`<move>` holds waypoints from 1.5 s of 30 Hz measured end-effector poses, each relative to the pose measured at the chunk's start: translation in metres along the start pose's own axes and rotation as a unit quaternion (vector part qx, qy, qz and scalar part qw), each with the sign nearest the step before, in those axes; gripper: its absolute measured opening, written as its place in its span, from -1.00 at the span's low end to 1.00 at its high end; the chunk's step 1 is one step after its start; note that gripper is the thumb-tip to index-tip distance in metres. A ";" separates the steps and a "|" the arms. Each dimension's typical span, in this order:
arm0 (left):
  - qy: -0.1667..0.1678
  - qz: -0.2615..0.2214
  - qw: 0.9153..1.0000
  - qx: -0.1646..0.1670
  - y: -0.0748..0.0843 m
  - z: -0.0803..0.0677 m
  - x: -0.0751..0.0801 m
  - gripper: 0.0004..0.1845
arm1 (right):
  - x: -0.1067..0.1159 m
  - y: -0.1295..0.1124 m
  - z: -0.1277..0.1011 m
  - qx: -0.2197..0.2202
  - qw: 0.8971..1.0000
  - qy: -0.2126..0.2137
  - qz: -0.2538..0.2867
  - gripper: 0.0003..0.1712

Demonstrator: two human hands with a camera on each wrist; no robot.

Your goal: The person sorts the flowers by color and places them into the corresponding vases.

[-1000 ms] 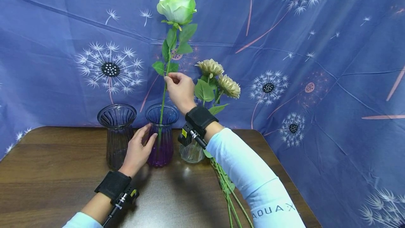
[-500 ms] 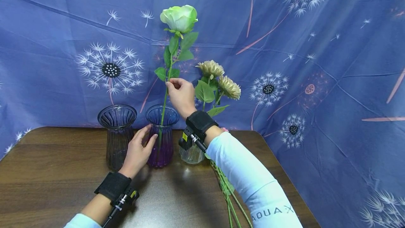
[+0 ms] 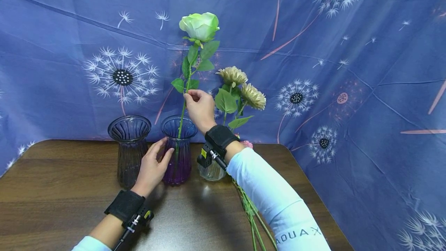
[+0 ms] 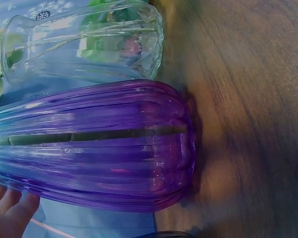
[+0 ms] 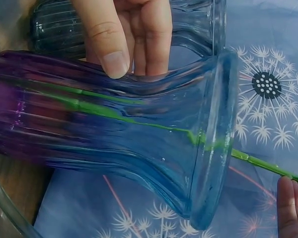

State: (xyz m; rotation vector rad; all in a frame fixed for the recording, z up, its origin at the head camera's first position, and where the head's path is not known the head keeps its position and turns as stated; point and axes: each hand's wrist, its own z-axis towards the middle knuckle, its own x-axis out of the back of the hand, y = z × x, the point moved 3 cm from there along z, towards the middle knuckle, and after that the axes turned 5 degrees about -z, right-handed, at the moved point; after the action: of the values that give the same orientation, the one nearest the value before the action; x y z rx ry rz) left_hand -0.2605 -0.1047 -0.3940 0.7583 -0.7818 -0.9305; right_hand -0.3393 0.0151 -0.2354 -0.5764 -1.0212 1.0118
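Observation:
A green rose (image 3: 200,26) on a long stem stands upright with its stem inside the purple glass vase (image 3: 177,154). My right hand (image 3: 189,95) pinches the stem just under the lowest leaves, above the vase's mouth. My left hand (image 3: 155,162) rests against the vase's left side with thumb and fingers straight. In the right wrist view the stem (image 5: 114,114) runs down through the vase (image 5: 139,148), and the left hand's thumb (image 5: 109,44) lies on its neck. The left wrist view shows the vase's belly (image 4: 99,148) with the stem (image 4: 89,135) inside.
A dark ribbed vase (image 3: 129,146) stands left of the purple one. To the right, a clear vase (image 3: 210,171) holds tan flowers (image 3: 240,84). Loose green stems (image 3: 252,216) lie under my right forearm. The brown table (image 3: 52,189) ends against a blue patterned cloth.
The rose has gone down, its stem sliding deeper into the purple vase, and my right hand has come down with it. The left hand has stayed on the vase.

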 end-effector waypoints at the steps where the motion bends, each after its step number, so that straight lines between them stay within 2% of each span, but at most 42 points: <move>1: 0.000 0.001 1.000 0.001 0.000 0.000 0.000 -0.55 | 0.000 0.000 0.000 0.001 1.000 0.001 0.001 -0.76; 12: -0.003 0.004 1.000 0.004 -0.001 -0.001 -0.001 -0.54 | -0.003 0.008 -0.001 -0.003 0.998 0.001 0.056 -0.78; 24: 0.000 0.003 1.000 -0.001 0.000 -0.001 0.000 -0.56 | 0.002 0.016 -0.007 -0.007 1.000 0.006 0.028 -0.82; 34: 0.003 -0.002 1.000 -0.002 0.000 -0.001 -0.002 -0.56 | 0.022 0.033 -0.024 -0.011 0.999 -0.026 0.027 -0.79; 45: 0.011 0.005 1.000 -0.007 -0.001 -0.002 -0.002 -0.57 | 0.052 0.049 -0.036 -0.046 0.997 0.016 0.052 -0.80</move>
State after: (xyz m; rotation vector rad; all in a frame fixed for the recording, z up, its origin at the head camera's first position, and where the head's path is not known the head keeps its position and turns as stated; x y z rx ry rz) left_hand -0.2603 -0.1026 -0.3963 0.7512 -0.7579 -0.9162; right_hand -0.3194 0.0850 -0.2681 -0.7253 -1.0216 1.0484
